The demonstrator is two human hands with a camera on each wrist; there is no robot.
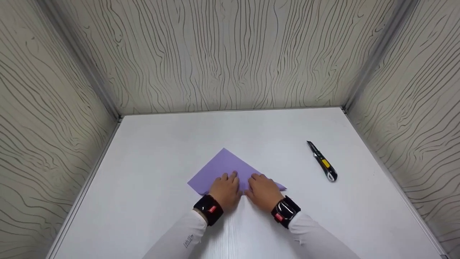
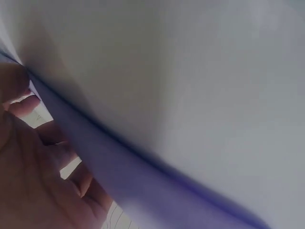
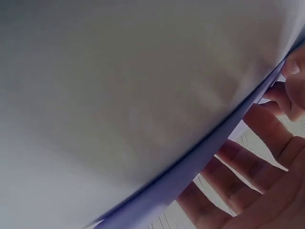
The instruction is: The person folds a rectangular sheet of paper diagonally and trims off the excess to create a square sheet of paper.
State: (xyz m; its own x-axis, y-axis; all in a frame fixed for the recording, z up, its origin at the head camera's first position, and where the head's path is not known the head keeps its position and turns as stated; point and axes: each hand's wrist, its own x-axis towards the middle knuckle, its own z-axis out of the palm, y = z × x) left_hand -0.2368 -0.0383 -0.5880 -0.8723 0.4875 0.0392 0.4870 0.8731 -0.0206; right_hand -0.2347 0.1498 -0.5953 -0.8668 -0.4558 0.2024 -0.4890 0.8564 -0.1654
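Note:
A sheet of purple paper (image 1: 222, 166), folded over on itself, lies on the white table with one corner pointing away from me. Along its near side the folded edge (image 2: 143, 179) bulges in a soft bend. My left hand (image 1: 225, 190) rests on the left part, its fingers spread over the top and its thumb at the near edge. On the right part lies my right hand (image 1: 264, 192), the fingers (image 3: 228, 179) touching the paper and the thumb at the fold. Both thumbs come close together at the middle of that edge.
A black utility knife (image 1: 322, 162) with a yellow slider lies on the table (image 1: 151, 154) to the right of the paper. Wood-grain panels (image 1: 230, 57) stand at the back and on both sides, joined by grey posts.

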